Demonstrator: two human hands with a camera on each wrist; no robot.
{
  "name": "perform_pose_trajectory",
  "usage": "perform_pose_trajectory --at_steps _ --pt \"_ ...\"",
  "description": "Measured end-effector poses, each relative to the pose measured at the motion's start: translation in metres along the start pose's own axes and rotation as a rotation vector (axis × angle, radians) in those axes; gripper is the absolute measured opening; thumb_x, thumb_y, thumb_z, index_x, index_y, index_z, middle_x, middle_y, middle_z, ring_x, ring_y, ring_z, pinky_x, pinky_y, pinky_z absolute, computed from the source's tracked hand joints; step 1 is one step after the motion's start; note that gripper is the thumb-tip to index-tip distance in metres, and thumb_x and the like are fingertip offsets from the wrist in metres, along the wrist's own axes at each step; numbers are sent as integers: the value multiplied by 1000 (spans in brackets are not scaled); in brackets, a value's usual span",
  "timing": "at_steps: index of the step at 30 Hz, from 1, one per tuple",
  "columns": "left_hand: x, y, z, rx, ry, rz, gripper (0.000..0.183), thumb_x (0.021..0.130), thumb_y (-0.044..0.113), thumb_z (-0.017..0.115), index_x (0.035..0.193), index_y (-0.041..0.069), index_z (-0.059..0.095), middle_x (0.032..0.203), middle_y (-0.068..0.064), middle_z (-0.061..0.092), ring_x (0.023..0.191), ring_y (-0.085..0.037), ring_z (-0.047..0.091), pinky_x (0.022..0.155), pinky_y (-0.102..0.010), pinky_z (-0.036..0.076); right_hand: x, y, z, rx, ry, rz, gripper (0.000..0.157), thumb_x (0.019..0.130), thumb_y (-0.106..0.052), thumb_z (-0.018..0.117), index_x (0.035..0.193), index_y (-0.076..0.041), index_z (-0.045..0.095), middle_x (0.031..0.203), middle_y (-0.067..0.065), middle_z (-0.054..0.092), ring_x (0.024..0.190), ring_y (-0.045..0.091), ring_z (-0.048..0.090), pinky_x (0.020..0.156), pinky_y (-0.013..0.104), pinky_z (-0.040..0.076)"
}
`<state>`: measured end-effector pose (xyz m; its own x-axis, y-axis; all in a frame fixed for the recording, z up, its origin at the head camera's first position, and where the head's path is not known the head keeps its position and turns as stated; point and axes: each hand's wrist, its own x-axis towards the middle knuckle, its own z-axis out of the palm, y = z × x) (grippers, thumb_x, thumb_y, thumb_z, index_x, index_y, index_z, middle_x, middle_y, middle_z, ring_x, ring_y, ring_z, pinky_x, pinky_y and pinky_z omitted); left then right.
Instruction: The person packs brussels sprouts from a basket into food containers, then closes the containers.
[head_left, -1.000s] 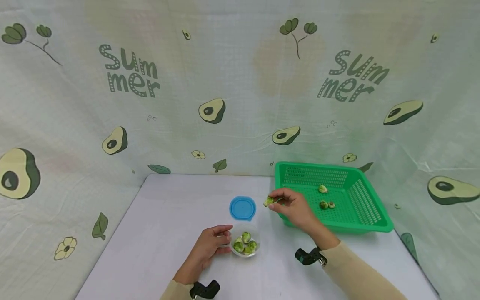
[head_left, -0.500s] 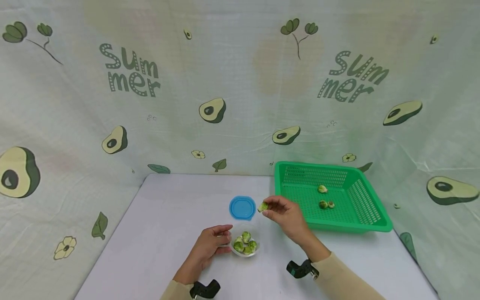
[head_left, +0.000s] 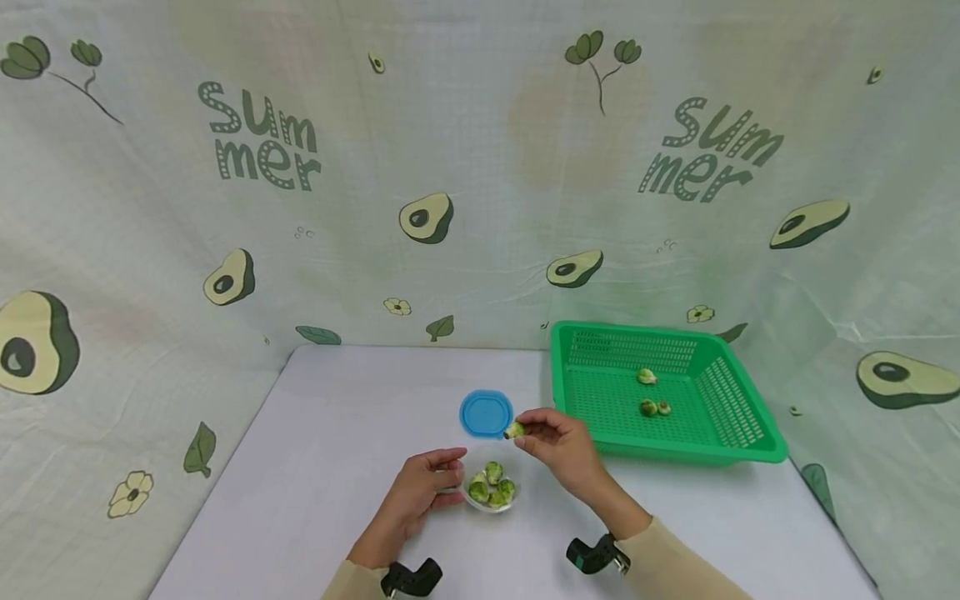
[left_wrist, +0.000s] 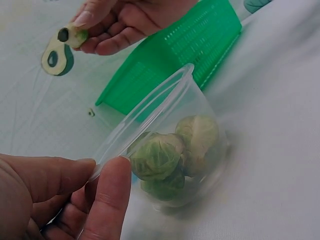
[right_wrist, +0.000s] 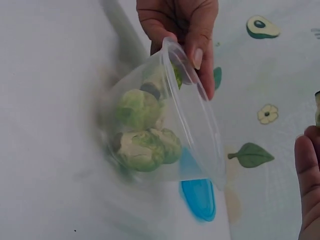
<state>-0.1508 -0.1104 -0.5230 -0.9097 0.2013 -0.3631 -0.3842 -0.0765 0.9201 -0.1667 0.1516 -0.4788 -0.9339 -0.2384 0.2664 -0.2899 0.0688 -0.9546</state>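
Observation:
A clear plastic tub [left_wrist: 206,97] stands on the white table with several Brussels sprouts [head_left: 493,472] inside. My left hand [head_left: 423,490] pinches the left side of its rim between thumb and finger, seen close in the left wrist view. Beyond the tub's far right side, my right hand [head_left: 562,450] holds one more Brussels sprout [head_left: 514,430] between thumb and fingertips, raised above the table. In the left wrist view that sprout [left_wrist: 74,37] shows its dark cut stem end. The right wrist view catches only part of the right hand at its edge.
Behind the tub lies a round blue lid [head_left: 486,413] on the table. A green perforated basket [head_left: 738,408] stands at the back right, holding 3 sprouts. A patterned cloth [head_left: 480,275] rises behind the table.
My right hand has moved left and toward me from the basket's left edge, carrying the sprout closer to the tub. The left hand stays at the tub's rim.

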Motion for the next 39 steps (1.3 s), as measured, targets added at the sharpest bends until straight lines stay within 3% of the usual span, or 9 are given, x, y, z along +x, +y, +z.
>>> perform_pose_trajectory --at_steps 9,17,23,39 --pt "1 -1 1 -2 -2 8 49 96 -1 70 144 -5 60 108 -6 62 92 -15 67 75 -31 67 -8 11 13 -144 5 6 22 91 -7 82 112 -7 76 108 13 74 95 10 67 86 28 59" --pt "1 -2 0 -7 -7 14 50 96 -1 71 144 -6 60 107 -6 62 91 -15 67 74 -30 67 -16 22 22 -314 -15 1 24 90 -12 84 111 -18 76 109 0 71 97 34 62 79 27 56" --pt "2 -2 0 -15 -13 14 49 96 -1 70 144 -6 60 106 -5 62 91 -14 67 75 -30 67 -18 28 24 -389 -16 -23 26 88 -10 86 109 -20 75 105 -3 69 96 35 61 79 31 56" --pt "0 -1 2 -24 -8 22 51 97 -1 71 145 -7 58 106 -5 63 92 -15 68 74 -30 67 -18 44 30 -422 -38 -121 25 87 -11 87 109 -15 75 102 -8 69 98 30 62 81 41 56"
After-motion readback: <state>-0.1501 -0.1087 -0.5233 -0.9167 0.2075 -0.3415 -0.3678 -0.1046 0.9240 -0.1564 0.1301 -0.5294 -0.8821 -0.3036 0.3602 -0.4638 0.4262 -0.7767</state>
